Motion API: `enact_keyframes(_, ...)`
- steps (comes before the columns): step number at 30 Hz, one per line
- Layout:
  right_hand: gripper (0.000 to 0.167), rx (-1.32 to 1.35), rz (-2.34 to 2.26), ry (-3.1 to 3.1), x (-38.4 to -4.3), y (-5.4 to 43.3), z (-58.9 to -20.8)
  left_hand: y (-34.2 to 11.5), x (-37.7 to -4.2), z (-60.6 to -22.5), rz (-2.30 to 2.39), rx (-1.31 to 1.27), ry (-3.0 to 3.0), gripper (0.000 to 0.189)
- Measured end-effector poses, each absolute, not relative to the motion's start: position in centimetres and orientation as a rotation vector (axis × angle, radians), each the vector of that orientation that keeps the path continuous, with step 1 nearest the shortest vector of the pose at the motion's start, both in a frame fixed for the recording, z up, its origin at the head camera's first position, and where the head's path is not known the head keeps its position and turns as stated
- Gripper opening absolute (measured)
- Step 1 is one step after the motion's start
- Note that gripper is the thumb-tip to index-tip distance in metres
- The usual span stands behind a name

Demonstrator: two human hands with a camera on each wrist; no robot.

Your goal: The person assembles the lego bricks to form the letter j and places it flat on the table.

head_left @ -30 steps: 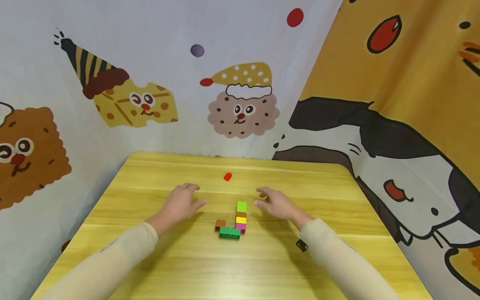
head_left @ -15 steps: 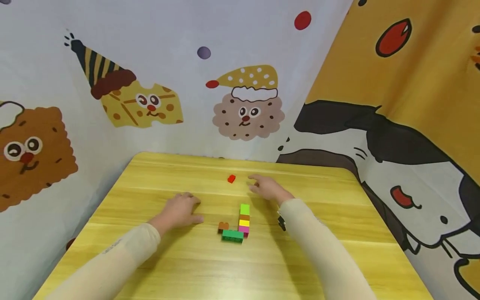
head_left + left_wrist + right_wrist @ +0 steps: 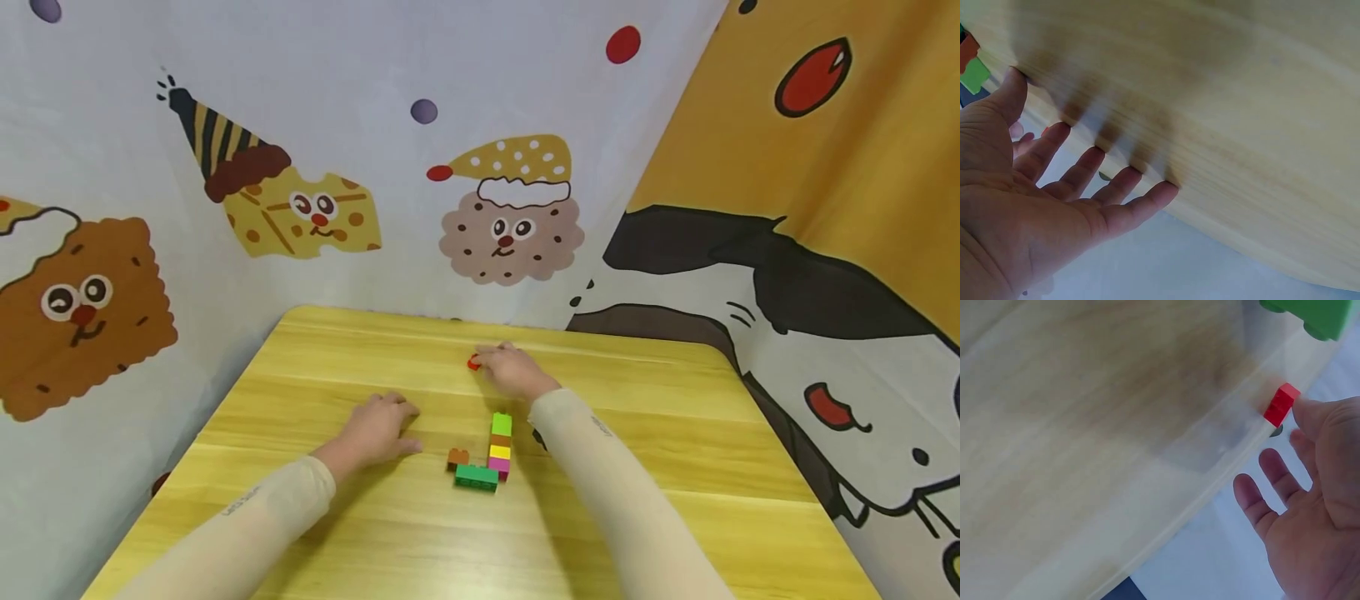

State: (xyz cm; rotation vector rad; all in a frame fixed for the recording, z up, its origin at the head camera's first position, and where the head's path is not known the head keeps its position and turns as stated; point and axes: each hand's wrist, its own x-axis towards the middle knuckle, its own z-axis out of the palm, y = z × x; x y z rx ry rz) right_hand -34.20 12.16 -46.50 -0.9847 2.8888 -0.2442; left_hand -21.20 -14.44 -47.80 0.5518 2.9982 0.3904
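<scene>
My right hand [image 3: 516, 372] is at a small red toy brick [image 3: 473, 363] near the far side of the table, partly covering it in the head view. In the right wrist view the thumb is beside the red brick [image 3: 1282, 404] and the other visible fingers are spread; whether they touch it I cannot tell. My left hand [image 3: 375, 429] holds nothing. Its spread fingertips rest on or just over the wood, left of a brick build. That build shows lime green [image 3: 502, 424], brown, yellow and magenta bricks in a row, plus a dark green brick [image 3: 476, 477] and a brown brick [image 3: 458, 459].
The wooden table [image 3: 360, 354] has rounded far corners. Behind it hangs a cloth [image 3: 390, 167] printed with cartoon food, and a cartoon animal fills the right side. Both forearms, in pale sleeves [image 3: 273, 508], reach in from the front on either side of the bricks.
My right hand has moved forward and left, from beside the brick build to the red brick. My left hand stays about where it was, lowered slightly. The head view has shifted a little left.
</scene>
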Motion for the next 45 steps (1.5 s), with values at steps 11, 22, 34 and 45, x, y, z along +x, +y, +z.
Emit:
enact_keyframes(11,0.031,-1.000,-0.045,2.993,-34.7,12.8,-46.8,-14.3,-21.3,-47.8,0.369,0.550,3.005,0.065)
enact_keyframes(22,0.020,-0.968,-0.193,2.961,-34.4,13.9,-46.8,-14.1,-21.4,-47.8,0.375,0.533,2.985,0.066)
enact_keyframes(34,0.020,-0.787,-0.577,3.008,-33.4,16.7,-48.3,-14.8,-21.1,-47.7,0.335,0.563,3.000,0.066)
enact_keyframes(45,0.013,-0.745,-0.737,2.899,-32.2,16.5,-48.2,-14.8,-21.0,-48.2,0.362,0.560,3.001,0.065)
